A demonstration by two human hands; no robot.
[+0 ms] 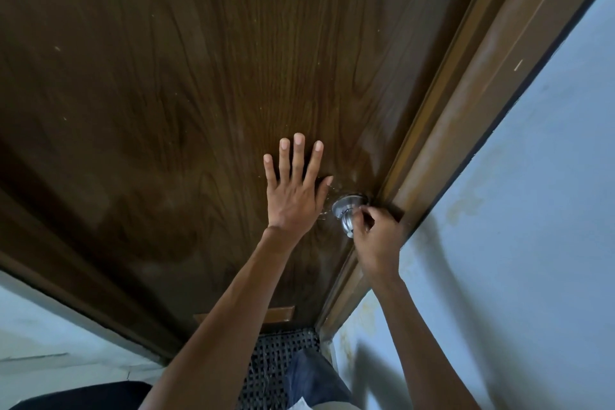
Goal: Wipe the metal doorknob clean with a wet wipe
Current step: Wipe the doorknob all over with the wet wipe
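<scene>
The round metal doorknob (346,210) sits at the right edge of a dark brown wooden door (199,76), beside the frame. My right hand (377,238) is closed over the knob's front and right side and hides most of it. A small pale sliver of the wet wipe (350,235) shows at my fingers against the metal; the rest of it is hidden. My left hand (294,186) lies flat on the door just left of the knob, fingers spread, holding nothing, with its thumb close to the knob's base plate.
The brown door frame (466,110) runs up the right side, with a pale blue wall (532,243) beyond it. A dark woven mat (276,363) lies at the door's foot, and my jeans-clad leg (312,379) stands on it.
</scene>
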